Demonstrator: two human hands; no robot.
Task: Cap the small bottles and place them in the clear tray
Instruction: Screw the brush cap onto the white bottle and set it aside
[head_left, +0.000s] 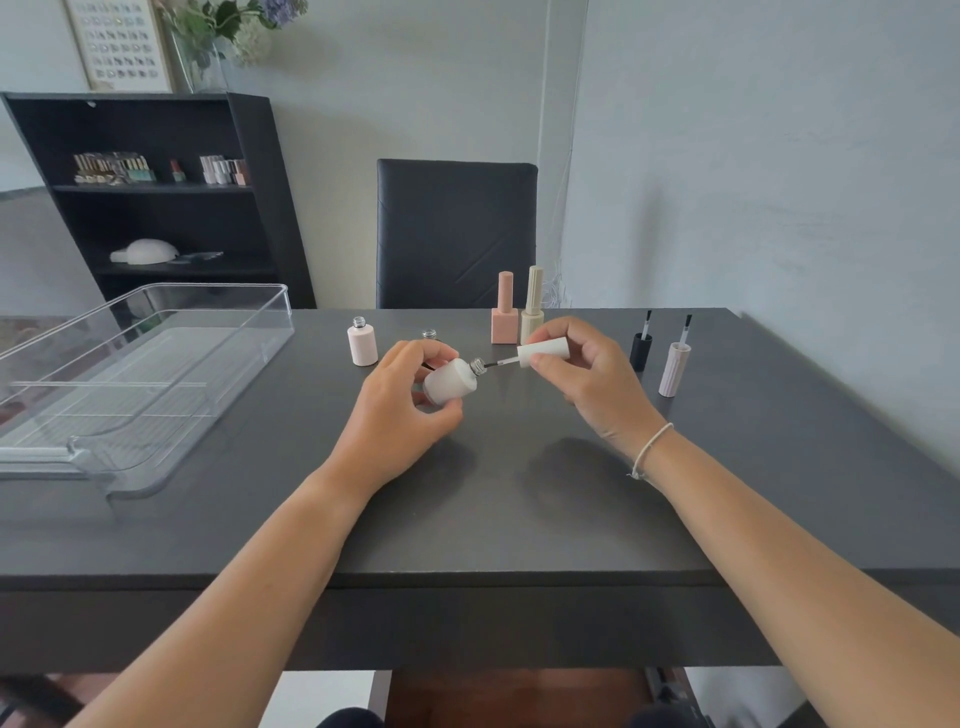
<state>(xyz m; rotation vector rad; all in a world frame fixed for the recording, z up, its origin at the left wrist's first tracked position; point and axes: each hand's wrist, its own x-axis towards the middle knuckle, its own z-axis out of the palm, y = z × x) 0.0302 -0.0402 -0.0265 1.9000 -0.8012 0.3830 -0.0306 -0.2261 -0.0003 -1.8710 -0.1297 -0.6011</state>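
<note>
- Head view: our left hand grips the white bottle above the table, tilted, its neck pointing right.
- Our right hand pinches the white cap, brush tip at the bottle's mouth.
- The clear tray sits well to the left.

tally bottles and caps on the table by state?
Capped bottles: 2, pink square bottle, beige ribbed bottle
Uncapped bottles: 3, white round bottle in left hand, pale pink bottle, another mostly hidden
Loose brush caps: 3, white in right hand, black, lilac ribbed
Total: 8
</note>
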